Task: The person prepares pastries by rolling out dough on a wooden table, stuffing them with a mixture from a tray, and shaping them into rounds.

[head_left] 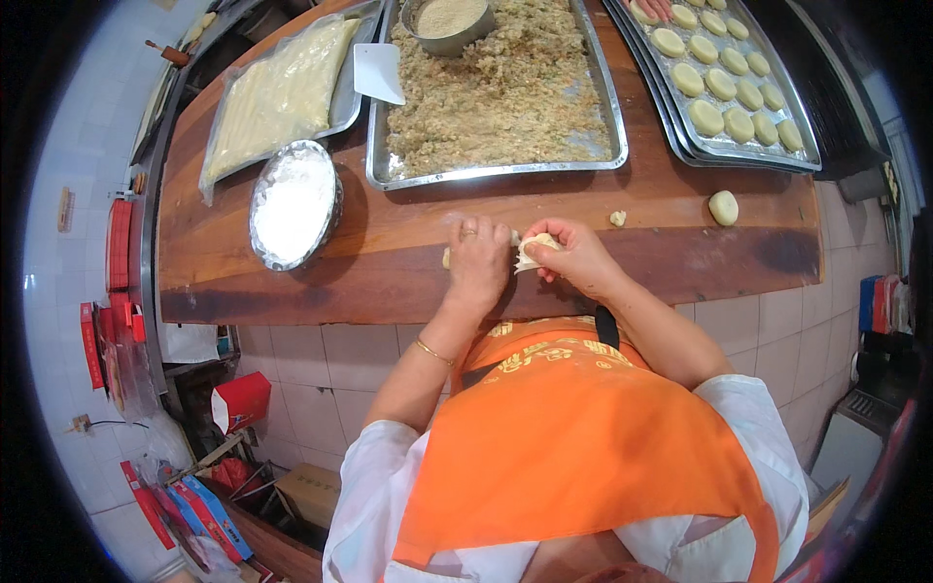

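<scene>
- We've got the filling tray (496,176) hogging the table (389,291) ahead, powder bowl (336,206) to the left
- Dough ball (723,208) is off right, small scrap (618,219) to its left
- Our right hand (573,255) pinches a ragged dough piece (527,259) between thumb and fingers
- Our left hand (479,257) curls just beside it, can't tell what those fingers grip

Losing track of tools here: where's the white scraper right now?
In the head view, the white scraper lies upper left of centre, across the left rim of the filling tray, just right of the plastic-covered dough.
</scene>
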{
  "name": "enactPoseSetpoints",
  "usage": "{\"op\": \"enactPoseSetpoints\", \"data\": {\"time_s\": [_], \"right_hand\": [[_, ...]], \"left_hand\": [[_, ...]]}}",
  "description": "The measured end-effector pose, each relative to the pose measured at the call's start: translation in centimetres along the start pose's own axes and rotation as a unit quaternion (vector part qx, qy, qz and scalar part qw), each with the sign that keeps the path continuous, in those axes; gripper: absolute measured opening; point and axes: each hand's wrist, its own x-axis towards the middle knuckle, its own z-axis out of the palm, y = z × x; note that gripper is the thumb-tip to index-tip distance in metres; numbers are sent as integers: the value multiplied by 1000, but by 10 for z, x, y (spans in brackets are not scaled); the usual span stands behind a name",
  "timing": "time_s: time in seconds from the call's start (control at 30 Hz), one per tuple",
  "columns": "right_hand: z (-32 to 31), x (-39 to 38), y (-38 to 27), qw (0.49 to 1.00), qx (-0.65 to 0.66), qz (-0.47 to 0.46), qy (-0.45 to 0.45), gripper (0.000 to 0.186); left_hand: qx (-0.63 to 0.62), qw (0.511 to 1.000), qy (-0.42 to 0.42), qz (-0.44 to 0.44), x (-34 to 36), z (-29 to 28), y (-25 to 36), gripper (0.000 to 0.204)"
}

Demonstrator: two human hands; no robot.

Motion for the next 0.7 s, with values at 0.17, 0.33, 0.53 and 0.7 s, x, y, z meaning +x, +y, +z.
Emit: {"op": "enactPoseSetpoints", "data": {"time_s": [0.17, 0.33, 0.53, 0.7], "right_hand": [[-26, -10, -3, 1000, -11, -7, 16, 21], [-47, -24, 9, 961, -250, -81, 86, 22], [-47, -41, -5, 914, -340, -171, 140, 17], [-59, -49, -6, 750, -549, -268, 253, 16]], "left_hand": [[-148, 988, -27, -23, 20, -39, 9, 28], [-318, 948, 11, -30, 29, -42, 31, 28], [-629, 719, -155, -253, 25, -11, 59, 24], [-543, 781, -156, -265, 36, -10, 63, 21]]}}
